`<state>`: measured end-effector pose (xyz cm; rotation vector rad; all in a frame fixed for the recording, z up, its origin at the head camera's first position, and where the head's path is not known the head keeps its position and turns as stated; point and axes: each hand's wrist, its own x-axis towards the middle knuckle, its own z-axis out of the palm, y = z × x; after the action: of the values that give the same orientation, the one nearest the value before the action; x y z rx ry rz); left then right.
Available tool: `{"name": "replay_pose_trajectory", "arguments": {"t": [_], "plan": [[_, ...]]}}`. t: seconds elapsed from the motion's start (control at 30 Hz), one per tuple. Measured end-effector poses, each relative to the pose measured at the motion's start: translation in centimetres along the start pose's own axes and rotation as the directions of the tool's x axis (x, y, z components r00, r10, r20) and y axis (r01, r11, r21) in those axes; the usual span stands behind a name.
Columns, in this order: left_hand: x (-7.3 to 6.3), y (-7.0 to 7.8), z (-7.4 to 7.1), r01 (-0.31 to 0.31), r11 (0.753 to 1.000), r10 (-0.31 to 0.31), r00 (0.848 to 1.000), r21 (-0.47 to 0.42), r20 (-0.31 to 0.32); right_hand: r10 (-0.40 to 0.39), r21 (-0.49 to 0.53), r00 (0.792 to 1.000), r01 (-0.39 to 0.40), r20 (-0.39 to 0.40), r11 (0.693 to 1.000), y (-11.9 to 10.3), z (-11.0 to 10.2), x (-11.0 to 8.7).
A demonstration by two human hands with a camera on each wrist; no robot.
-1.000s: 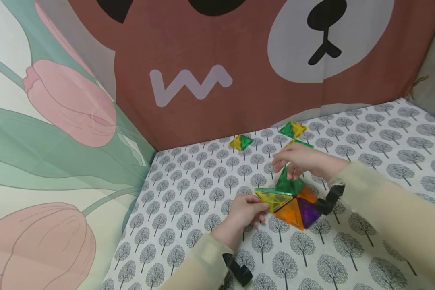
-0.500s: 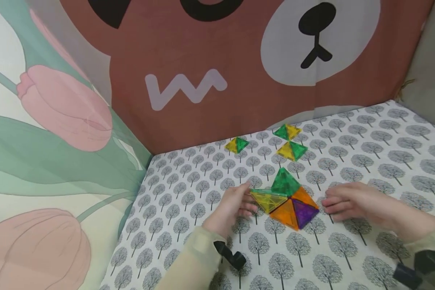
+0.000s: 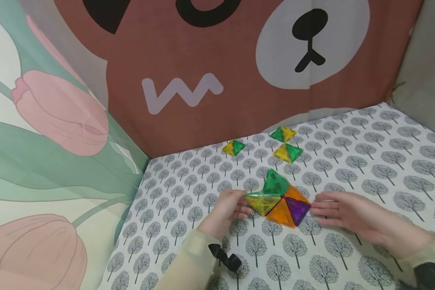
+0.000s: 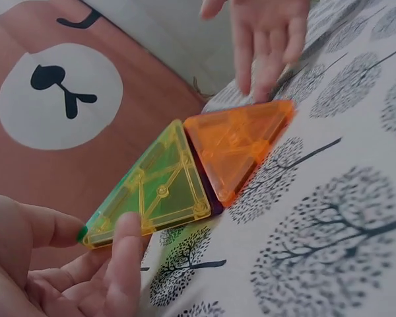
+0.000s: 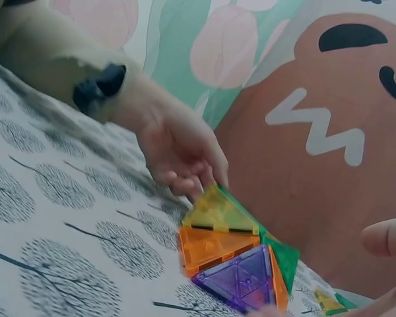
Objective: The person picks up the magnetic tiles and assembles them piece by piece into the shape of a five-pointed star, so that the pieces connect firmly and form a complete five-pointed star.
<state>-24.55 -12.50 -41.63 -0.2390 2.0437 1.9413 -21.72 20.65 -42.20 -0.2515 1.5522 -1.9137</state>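
Note:
Translucent triangular magnetic tiles are joined in a raised, fan-like shape on the patterned cloth. In the head view a green tile [image 3: 274, 184] is at its back, a yellow tile [image 3: 262, 205] at left, orange tiles [image 3: 282, 213] at front and back right, and a purple tile [image 3: 298, 209] at right. My left hand [image 3: 225, 209] pinches the outer corner of the yellow tile and its green neighbour; the left wrist view has a fingertip [image 4: 127, 228] overlapping the yellow face. Fingers extended, my right hand [image 3: 355, 211] reaches the purple tile's right corner.
Behind the shape lie a yellow-green pair of tiles [image 3: 233, 148] and two more pairs, one [image 3: 288, 153] in front of the other [image 3: 283, 134]. The tree-print cloth [image 3: 181, 241] meets a brown bear hanging [image 3: 188, 133] at the back and a tulip-print one [image 3: 61, 169] at left.
My right hand has left the green tile at the back, swung out to the right, then come in to the purple corner. My left hand stays at the yellow corner.

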Motion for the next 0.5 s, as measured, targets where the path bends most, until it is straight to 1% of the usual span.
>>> {"name": "replay_pose_trajectory", "arguments": {"t": [0.13,0.27,0.4,0.5], "plan": [[-1.2,-0.3,-1.0,-0.002,1.000,0.002,0.999,-0.005,0.037,0.007,-0.039,0.999,-0.009,-0.043,0.999,-1.1,0.4,1.9],[-2.8,-0.5,-1.6,0.009,0.999,-0.012,0.997,0.034,0.081,0.007,-0.077,0.998,-0.012,-0.056,0.997,-2.4,0.4,3.9],[-4.3,-0.8,-1.5,0.034,0.996,-0.046,0.988,0.082,0.147,0.023,-0.092,0.999,-0.026,-0.030,0.995,-3.6,-0.1,6.2],[-5.2,-1.1,-1.0,0.016,0.991,-0.043,0.978,0.132,0.202,0.054,-0.074,0.998,-0.054,-0.011,0.996,-4.3,-0.3,8.1]]}}
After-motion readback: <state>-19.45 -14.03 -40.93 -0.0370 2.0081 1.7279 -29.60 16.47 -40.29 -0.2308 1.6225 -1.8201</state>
